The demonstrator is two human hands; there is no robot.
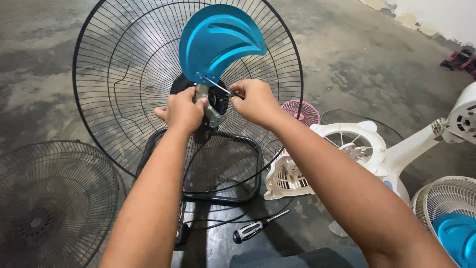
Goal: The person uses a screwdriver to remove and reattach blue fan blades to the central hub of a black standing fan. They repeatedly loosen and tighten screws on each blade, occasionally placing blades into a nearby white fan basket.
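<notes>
Head view: stained concrete floor (377, 59) strewn with fan parts (292, 173).

Both bare arms extended forward, left hand (183, 110) clenched, right hand (255, 101) pinching

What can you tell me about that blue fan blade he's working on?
The blue blade is a single curved paddle, glossy like painted metal, with raised ribs. It stands upright before the black wire guard, its narrow foot riveted to a silvery hub bracket. The left hand steadies the bracket; the right hand holds a thin tool at its base.
</notes>
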